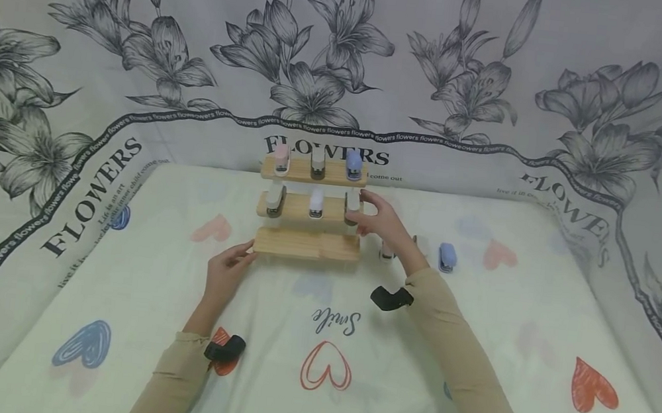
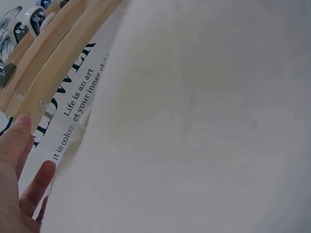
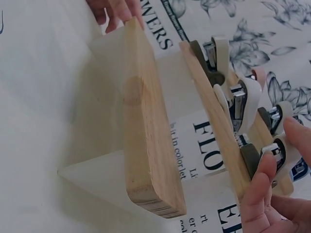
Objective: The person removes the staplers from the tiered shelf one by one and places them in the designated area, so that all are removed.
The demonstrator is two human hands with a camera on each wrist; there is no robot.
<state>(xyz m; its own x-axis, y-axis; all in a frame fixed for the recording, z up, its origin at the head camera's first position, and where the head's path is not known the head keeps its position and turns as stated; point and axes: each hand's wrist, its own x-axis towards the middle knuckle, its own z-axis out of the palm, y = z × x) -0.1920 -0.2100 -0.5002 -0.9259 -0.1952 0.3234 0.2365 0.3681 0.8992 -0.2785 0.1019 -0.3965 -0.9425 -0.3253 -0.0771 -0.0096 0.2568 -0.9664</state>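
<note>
A three-tier wooden display rack with clear supports stands on the table, small staplers on its top and middle boards. At the right end of the middle board, my right hand pinches a grey stapler with a dark base between thumb and fingers. My left hand grips the left end of the bare bottom board, thumb on its edge in the left wrist view. Also on the middle board are a white stapler and another grey stapler. Pink, grey and blue staplers line the top board.
Right of the rack, a blue stapler lies on the heart-printed tablecloth. A pink stapler sits partly hidden behind my right forearm. A flower-printed curtain hangs behind the rack.
</note>
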